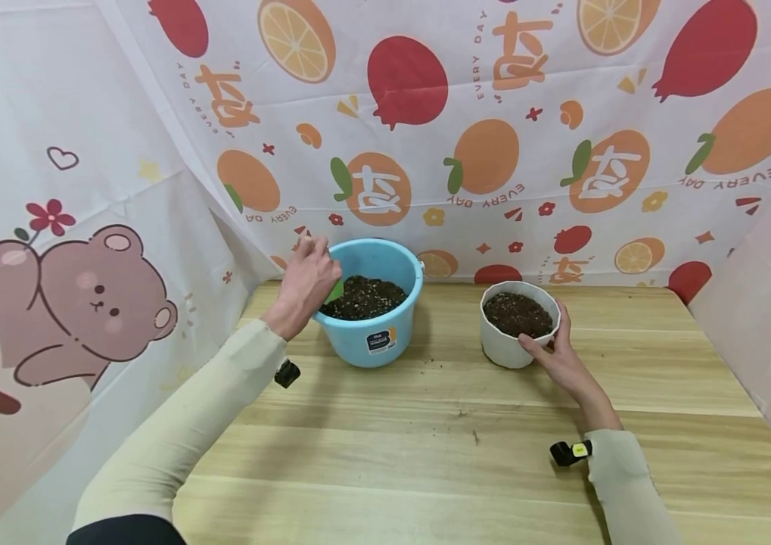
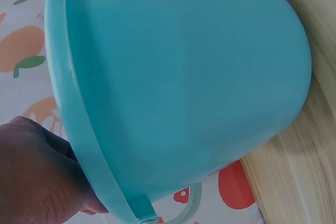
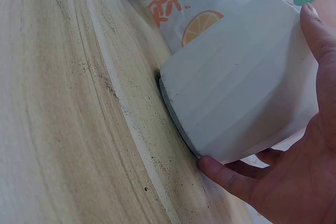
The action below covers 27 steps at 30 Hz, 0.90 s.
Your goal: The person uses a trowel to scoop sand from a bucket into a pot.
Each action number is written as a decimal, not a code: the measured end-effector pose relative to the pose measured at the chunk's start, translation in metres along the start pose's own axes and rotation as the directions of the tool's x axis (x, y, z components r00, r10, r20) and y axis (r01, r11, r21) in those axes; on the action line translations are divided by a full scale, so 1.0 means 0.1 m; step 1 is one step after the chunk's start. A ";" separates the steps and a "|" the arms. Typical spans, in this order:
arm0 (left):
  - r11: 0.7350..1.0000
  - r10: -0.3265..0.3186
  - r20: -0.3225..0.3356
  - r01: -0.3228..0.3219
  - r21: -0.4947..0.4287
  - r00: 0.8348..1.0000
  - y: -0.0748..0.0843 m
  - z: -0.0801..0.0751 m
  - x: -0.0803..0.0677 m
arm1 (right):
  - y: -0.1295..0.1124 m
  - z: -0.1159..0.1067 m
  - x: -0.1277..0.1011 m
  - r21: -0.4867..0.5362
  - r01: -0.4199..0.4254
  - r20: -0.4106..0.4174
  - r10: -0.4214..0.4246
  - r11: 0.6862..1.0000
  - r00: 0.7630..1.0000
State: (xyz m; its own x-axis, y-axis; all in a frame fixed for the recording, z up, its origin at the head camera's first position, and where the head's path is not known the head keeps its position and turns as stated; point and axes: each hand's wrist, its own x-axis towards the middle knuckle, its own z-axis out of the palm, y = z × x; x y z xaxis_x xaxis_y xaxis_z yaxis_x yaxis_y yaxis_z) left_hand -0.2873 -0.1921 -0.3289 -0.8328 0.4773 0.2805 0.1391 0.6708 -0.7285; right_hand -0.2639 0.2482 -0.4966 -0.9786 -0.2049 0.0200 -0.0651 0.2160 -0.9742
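At the bucket's left rim, my left hand point(image 1: 309, 278) is curled round a green scoop-like tool point(image 1: 335, 292). Only a small green part of it shows, dipping into the bucket; its handle is hidden by the hand. Dark soil point(image 1: 368, 297) lies inside the light blue bucket point(image 1: 371, 341). The left wrist view shows the bucket wall point(image 2: 184, 77) with the left hand point(image 2: 39, 177) beyond the rim. My right hand point(image 1: 558, 359) grips a white pot point(image 1: 504, 347) from its right side, thumb at the rim. Dark soil point(image 1: 517, 314) nearly fills this pot, which stands upright on the table.
Both containers stand on a wood-grain table point(image 1: 385, 454). Soil crumbs point(image 1: 461, 414) are scattered between and in front of them. A fruit-printed cloth point(image 1: 480, 204) hangs behind, and a bear-printed cloth point(image 1: 106, 295) hangs at left. The bucket's handle point(image 2: 190, 208) hangs at its side.
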 end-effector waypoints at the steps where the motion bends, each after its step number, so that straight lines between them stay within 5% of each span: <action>1: 1.000 -0.001 0.003 0.001 -0.004 1.000 0.00 0.00 0.00 | 0.00 0.00 0.00 -0.001 -0.002 0.001 0.002 1.000 1.000; 10: 0.990 -0.046 0.004 0.046 -0.130 0.999 -0.03 0.04 0.00 | 0.02 0.00 0.00 0.001 0.010 0.003 -0.010 1.000 1.000; 27: 0.984 -0.074 -0.002 0.073 -0.161 0.997 0.00 0.06 0.00 | 0.01 0.00 0.00 -0.001 0.021 0.002 -0.021 1.000 1.000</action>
State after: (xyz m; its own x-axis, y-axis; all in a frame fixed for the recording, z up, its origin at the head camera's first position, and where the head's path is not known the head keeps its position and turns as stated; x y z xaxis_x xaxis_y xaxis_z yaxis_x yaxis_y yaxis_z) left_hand -0.2907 -0.1959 -0.3328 -0.8396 0.4273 0.3353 0.1621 0.7863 -0.5962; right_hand -0.2636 0.2486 -0.4979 -0.9766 -0.2114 0.0397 -0.0856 0.2130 -0.9733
